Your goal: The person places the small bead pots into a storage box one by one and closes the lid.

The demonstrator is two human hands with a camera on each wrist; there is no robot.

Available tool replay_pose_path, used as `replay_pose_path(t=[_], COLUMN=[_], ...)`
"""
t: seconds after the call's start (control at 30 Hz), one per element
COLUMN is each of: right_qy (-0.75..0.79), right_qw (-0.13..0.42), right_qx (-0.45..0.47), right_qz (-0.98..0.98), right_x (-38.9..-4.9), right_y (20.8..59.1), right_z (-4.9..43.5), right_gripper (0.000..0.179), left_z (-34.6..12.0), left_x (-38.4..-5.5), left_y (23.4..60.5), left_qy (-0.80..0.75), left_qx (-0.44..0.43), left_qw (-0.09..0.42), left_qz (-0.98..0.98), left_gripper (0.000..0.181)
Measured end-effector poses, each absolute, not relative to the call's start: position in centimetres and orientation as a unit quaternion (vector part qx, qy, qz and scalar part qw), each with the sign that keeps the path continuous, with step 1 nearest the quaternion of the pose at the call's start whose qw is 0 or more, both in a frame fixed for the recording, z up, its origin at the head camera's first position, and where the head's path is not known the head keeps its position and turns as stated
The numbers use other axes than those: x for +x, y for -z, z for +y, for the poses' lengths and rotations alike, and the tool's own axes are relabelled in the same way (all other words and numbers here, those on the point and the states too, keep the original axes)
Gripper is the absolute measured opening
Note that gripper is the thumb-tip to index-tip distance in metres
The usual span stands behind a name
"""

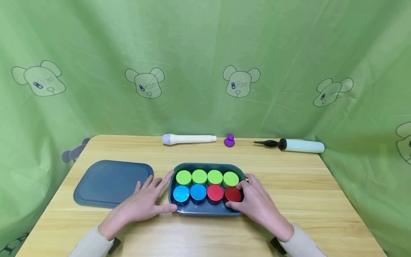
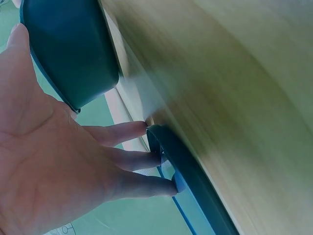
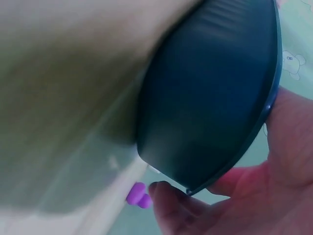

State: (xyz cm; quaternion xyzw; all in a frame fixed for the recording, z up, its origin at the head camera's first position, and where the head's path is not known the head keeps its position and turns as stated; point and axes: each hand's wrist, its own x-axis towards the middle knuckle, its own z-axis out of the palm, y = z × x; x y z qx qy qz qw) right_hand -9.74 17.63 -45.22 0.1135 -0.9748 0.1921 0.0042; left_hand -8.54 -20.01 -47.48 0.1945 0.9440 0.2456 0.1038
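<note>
A dark blue rectangular box [image 1: 210,210] with rounded corners holds two rows of short round cylinders. Several lime green ones [image 1: 199,177] form the back row; two blue [image 1: 198,192] and two red [image 1: 215,193] make up the front. My right hand [image 1: 257,200] reaches over the box's right end and pinches the rightmost dark red cylinder [image 1: 232,195] between thumb and fingers, other fingers outside the wall. Spread out, my left hand [image 1: 142,202] has thumb and index finger at the box's left rim. Its remaining fingers touch the edge of a flat dark lid [image 2: 195,176].
That lid [image 1: 107,182] lies left of the box on the wooden table [image 1: 295,185]. Along the back edge are a white toy microphone [image 1: 191,139], a purple knob-topped piece [image 1: 229,140] and a white hand pump [image 1: 303,145]. A green curtain [image 1: 192,35] encloses the table.
</note>
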Motion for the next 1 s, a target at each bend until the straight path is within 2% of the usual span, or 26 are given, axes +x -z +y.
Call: replay_pose_path(t=[0.23,0.4,0.6,0.7,0.8,0.9,1.0], right_qy=[-0.167,-0.176,-0.223,-0.257,-0.301,-0.339,-0.368], right_qw=[-0.016,-0.005,0.004,-0.020,-0.069,-0.113,-0.133], right_qx=[0.116,0.133,0.147,0.160,0.183,0.205,0.222], right_qz=[-0.979,-0.975,-0.964,-0.953,-0.933,-0.911,-0.893], right_x=[-10.3,-10.1,-9.4,-9.4,-9.7,-10.1,-10.5], right_y=[44.8,44.7,45.1,45.6,46.2,46.6,46.7], right_z=[17.3,17.9,18.8,19.7,20.7,21.7,22.4], right_gripper=[0.063,0.068,0.086,0.101,0.115,0.122,0.127], left_z=[-20.1,-20.0,-19.9,-19.8,-20.0,-20.6,-21.5], left_x=[-8.6,-8.4,-7.9,-7.6,-7.2,-6.6,-6.0], left_y=[47.5,47.8,47.8,47.8,47.8,47.9,48.1], left_qy=[-0.244,-0.242,-0.237,-0.232,-0.223,-0.215,-0.217], left_qx=[0.191,0.195,0.191,0.191,0.194,0.194,0.189], left_qw=[0.103,0.092,0.066,0.044,0.026,0.010,-0.010], left_qz=[0.945,0.946,0.950,0.953,0.955,0.957,0.958], left_gripper=[0.106,0.107,0.105,0.104,0.106,0.106,0.104])
